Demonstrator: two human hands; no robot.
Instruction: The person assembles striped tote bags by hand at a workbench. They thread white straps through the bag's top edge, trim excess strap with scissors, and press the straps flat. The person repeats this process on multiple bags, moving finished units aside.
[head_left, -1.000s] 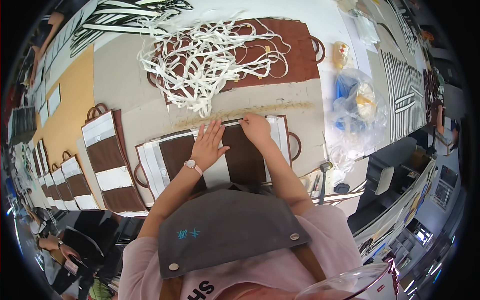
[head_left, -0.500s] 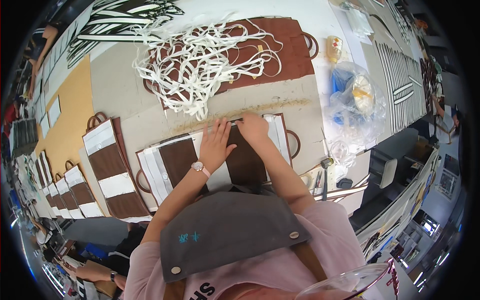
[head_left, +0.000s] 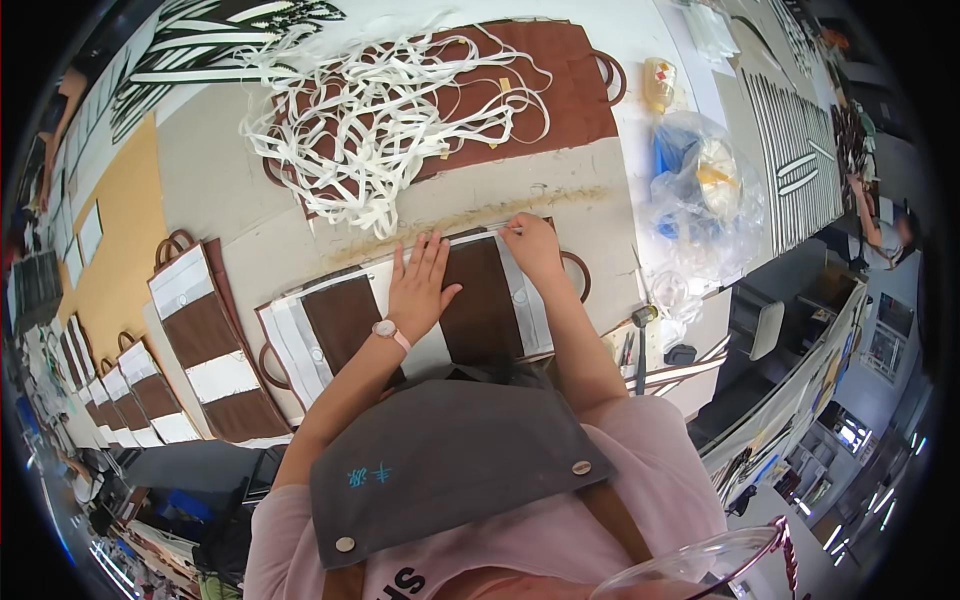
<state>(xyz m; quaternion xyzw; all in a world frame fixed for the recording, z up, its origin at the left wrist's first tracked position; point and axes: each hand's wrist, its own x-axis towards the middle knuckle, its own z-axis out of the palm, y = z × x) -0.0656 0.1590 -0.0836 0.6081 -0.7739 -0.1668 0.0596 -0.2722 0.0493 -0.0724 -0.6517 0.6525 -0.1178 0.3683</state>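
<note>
Hands flat: left (head_left: pixel 420 283), right (head_left: pixel 530 248) pressing brown-white bag (head_left: pixel 480 315).

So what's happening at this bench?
A person presses a brown-and-white bag panel flat on the table. The left hand lies palm-down on it with fingers spread, while the right hand pinches at its far edge by a white strip. A tangle of white straps lies beyond on another brown panel, and finished panels line the left side.
</note>
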